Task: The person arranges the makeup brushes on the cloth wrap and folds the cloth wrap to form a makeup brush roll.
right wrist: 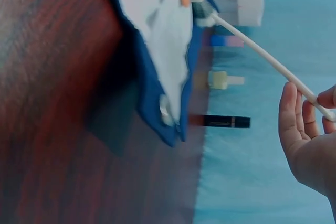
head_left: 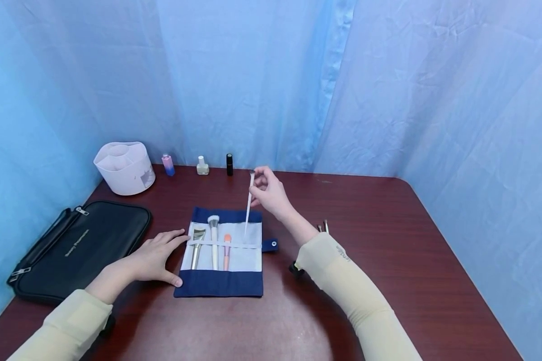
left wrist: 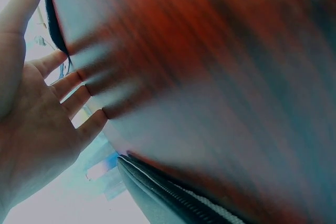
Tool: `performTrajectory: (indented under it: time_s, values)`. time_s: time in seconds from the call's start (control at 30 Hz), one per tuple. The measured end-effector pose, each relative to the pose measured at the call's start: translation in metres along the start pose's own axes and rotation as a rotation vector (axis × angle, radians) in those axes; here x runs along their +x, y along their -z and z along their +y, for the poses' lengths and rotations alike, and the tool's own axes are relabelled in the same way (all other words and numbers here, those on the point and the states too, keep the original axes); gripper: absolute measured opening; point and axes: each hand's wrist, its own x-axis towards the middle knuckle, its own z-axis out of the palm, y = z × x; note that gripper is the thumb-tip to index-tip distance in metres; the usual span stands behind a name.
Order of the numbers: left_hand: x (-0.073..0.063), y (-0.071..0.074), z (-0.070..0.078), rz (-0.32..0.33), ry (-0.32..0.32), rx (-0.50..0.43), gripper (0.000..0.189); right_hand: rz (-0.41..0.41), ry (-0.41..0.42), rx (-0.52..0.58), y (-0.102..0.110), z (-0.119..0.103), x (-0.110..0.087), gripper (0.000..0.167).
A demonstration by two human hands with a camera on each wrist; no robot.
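A navy brush roll (head_left: 221, 284) with a pale lining lies unfolded on the table. Under its white strap sit a fan-shaped brush (head_left: 197, 248), a white-handled brush (head_left: 214, 240) with a full head and a small pink brush (head_left: 227, 252). My right hand (head_left: 271, 193) pinches a thin white makeup brush (head_left: 249, 203) near its dark bristle end, the handle slanting down over the roll's right part. Spread fingers of my left hand (head_left: 155, 255) rest along the roll's left edge, thumb on the lower corner; in the left wrist view the fingertips (left wrist: 97, 116) touch the tabletop.
A black zip case (head_left: 86, 250) lies at the left. Behind it stands a white divided holder (head_left: 128, 173). Along the back are a pink-blue bottle (head_left: 168, 164), a nail polish bottle (head_left: 202, 166) and a black lipstick tube (head_left: 229, 164). Brush tips (head_left: 326, 226) show beyond my right forearm.
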Motion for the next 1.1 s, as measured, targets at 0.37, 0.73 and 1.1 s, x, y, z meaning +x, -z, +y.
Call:
performTrajectory:
  time_s: [0.37, 0.73, 1.1]
  values:
    - [0.000, -0.001, -0.001, 0.001, 0.008, -0.002, 0.108, -0.023, -0.080, 0.065, -0.016, 0.027, 0.009, 0.033]
    - [0.000, -0.001, -0.001, 0.007, 0.005, -0.003, 0.107, -0.111, -0.232, 0.075, -0.024, 0.035, 0.007, 0.035]
    - [-0.001, -0.001, -0.001, 0.006, 0.008, 0.011, 0.108, -0.217, -0.395, 0.116, -0.023, 0.037, -0.004, 0.034]
